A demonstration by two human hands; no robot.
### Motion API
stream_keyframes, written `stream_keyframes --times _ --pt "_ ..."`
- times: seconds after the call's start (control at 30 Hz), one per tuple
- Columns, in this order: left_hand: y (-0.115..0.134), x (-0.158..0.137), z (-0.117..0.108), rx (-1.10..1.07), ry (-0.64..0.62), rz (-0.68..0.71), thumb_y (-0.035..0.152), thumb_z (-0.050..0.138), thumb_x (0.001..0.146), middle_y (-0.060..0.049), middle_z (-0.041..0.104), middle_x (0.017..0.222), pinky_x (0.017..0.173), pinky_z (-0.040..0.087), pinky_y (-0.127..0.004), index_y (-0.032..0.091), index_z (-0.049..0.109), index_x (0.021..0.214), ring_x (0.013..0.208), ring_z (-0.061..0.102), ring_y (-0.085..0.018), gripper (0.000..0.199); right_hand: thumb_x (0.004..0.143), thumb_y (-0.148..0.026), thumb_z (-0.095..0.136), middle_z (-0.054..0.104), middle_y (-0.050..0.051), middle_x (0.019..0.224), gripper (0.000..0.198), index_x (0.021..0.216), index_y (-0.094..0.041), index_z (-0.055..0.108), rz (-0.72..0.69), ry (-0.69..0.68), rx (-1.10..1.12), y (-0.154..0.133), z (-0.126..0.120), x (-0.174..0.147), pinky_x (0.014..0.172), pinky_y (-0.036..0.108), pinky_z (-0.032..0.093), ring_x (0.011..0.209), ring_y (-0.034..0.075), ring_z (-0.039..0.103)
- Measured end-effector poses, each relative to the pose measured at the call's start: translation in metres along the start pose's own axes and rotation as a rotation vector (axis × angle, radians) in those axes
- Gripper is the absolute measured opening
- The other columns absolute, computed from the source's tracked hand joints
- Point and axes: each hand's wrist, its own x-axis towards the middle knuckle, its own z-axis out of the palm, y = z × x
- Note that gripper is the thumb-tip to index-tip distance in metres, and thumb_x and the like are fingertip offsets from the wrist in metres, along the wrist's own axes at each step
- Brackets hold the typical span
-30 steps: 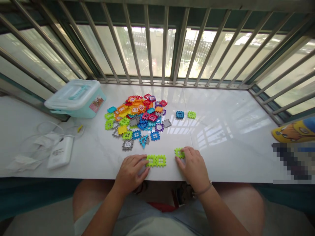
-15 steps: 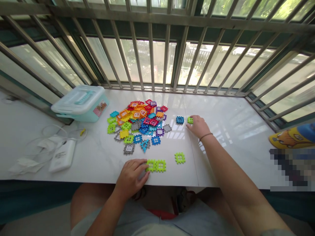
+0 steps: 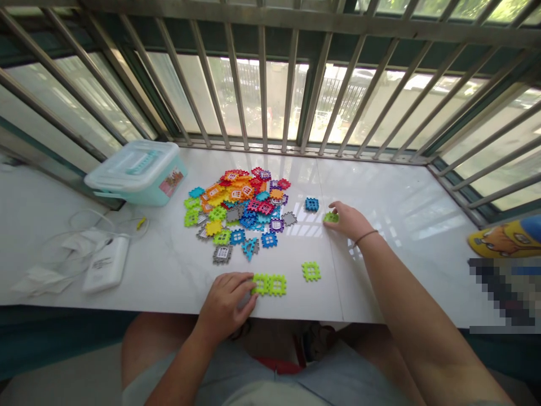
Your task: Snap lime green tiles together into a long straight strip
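My left hand (image 3: 228,301) rests at the table's front edge, its fingers closed on the left end of two joined lime-green window tiles (image 3: 278,285) that lie flat. At the right, my right hand (image 3: 349,221) grips another lime-green building tile (image 3: 330,217) between thumb and fingers; part of it is hidden. A single lime-green square tile (image 3: 311,271) lies between the two hands. Just left of my right hand sits a blue window tile (image 3: 311,204), possibly a small stack. A heap of mixed interlocking tiles (image 3: 236,194) spreads over the middle of the table.
A lidded clear and turquoise box (image 3: 139,175) stands at the back left. In front of it lie a white power bank (image 3: 106,264), cables and crumpled tissue (image 3: 46,280). A yellow and blue container (image 3: 507,237) lies at the right edge. Metal bars (image 3: 262,96) line the back.
My right hand has drawn the lime-green tile away from beside the blue one, slightly toward me. My left hand stays on the joined tiles. The camera view has shifted slightly.
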Motion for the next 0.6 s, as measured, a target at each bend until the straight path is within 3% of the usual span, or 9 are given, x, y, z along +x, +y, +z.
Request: stream_keyframes --times 0.17,0.33,0.43,0.6 --pt "0.001 0.001 0.0 0.003 0.003 -0.003 0.024 0.068 0.102 -0.008 0.077 0.129 0.102 0.055 -0.048 0.027 0.075 0.115 0.117 0.072 -0.028 0.016 0.092 -0.042 0.078 0.074 0.013 0.123 0.053 0.137 -0.021 0.061 -0.182 0.153 0.169 -0.039 0.009 -0.086 0.101 0.045 0.06 0.112 0.03 0.073" --pt "0.001 0.001 0.0 0.015 0.002 0.0 0.023 0.068 0.1 -0.008 0.077 0.129 0.103 0.055 -0.049 0.027 0.075 0.116 0.118 0.072 -0.028 0.018 0.095 -0.039 0.077 0.071 0.011 0.133 0.06 0.15 -0.028 0.056 -0.33 0.063 0.436 -0.091 0.034 -0.171 0.105 0.047 0.064 0.116 0.028 0.073" --pt "0.0 0.0 0.001 0.018 0.005 0.001 0.022 0.068 0.099 -0.008 0.077 0.129 0.102 0.055 -0.048 0.027 0.075 0.116 0.117 0.072 -0.028 0.019 0.097 -0.034 0.076 0.067 0.012 0.141 0.062 0.155 -0.03 0.055 -0.341 0.069 0.508 -0.113 0.048 -0.196 0.113 0.048 0.061 0.13 0.03 0.068" --pt "0.001 -0.002 0.001 0.025 0.012 -0.002 0.022 0.068 0.1 -0.008 0.077 0.13 0.104 0.054 -0.048 0.027 0.074 0.117 0.118 0.071 -0.028 0.019 0.098 -0.029 0.076 0.065 0.013 0.145 0.066 0.159 -0.031 0.053 -0.373 0.133 0.525 -0.125 0.063 -0.203 0.117 0.049 0.059 0.136 0.03 0.065"
